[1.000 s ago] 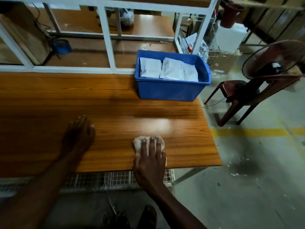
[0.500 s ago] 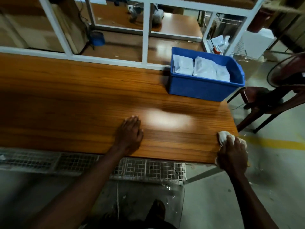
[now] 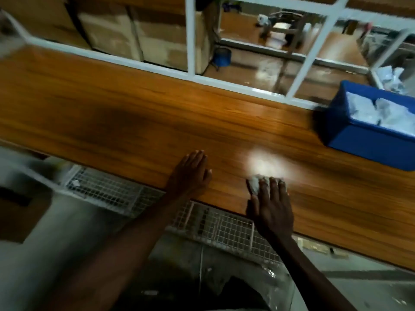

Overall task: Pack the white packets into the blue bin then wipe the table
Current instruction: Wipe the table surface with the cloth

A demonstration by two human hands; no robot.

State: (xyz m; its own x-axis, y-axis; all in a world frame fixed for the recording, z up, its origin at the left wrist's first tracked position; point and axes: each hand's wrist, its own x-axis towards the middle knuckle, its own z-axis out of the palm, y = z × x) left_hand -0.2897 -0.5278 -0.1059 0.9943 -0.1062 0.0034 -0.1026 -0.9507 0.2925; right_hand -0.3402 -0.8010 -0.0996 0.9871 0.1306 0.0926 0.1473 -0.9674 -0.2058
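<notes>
Wiping back toward the middle now: half a second ago my right hand (image 3: 270, 205) had the cloth (image 3: 258, 184) at the table's right corner, and it has since swept left to sit near the lower centre of the frame, just right of my left hand (image 3: 190, 173); that tells me the right end is done and the long stretch toward the upper left of the table (image 3: 112, 113) is what remains. My right hand presses down on the cloth with fingers laid over it, lightly curled round the wad; my left hand lies flat on the wood, fingers straight and together, holding nothing. The cloth is a small, crumpled, greyish-white wad, mostly hidden under my fingers, touching the tabletop beside a bright glare spot. The white packets (image 3: 381, 113) all seem to lie inside the blue bin (image 3: 359, 140) at the right edge of the frame; packing looks finished.
</notes>
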